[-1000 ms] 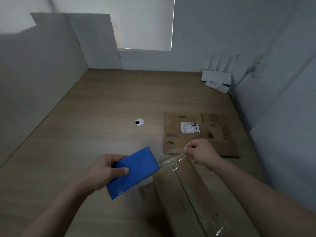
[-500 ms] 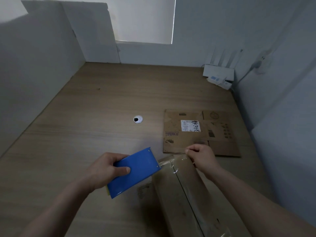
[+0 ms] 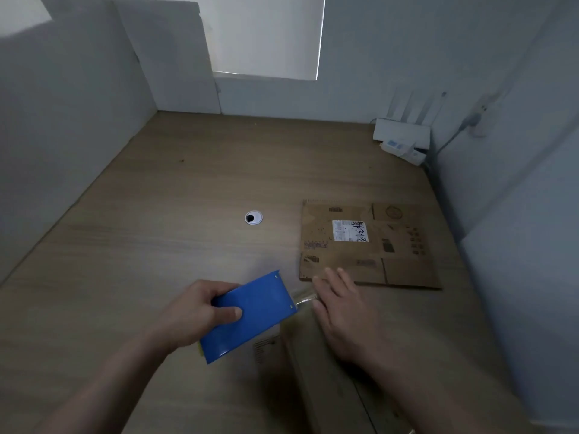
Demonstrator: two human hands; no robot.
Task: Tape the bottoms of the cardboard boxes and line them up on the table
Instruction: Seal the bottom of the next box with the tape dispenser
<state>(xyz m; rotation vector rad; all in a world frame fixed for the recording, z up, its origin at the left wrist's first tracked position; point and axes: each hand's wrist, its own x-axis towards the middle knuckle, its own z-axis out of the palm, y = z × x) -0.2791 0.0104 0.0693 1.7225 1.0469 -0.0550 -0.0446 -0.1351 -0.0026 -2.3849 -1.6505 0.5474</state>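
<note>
At the table's (image 3: 141,261) near edge stands a cardboard box (image 3: 316,380), its taped face up. The right hand (image 3: 344,314) lies flat on the box's far end, fingers straight and holding nothing. Just beside it, the left hand (image 3: 194,311) grips a blue tape dispenser (image 3: 250,317), fingers curled round it. A short strip of clear tape (image 3: 302,297) runs from the dispenser to the right hand. Beyond, toward the right edge, a flattened cardboard box (image 3: 369,245) lies label up. A round cable hole (image 3: 253,218) sits mid-table, and a white router (image 3: 402,133) occupies the far right corner.
</note>
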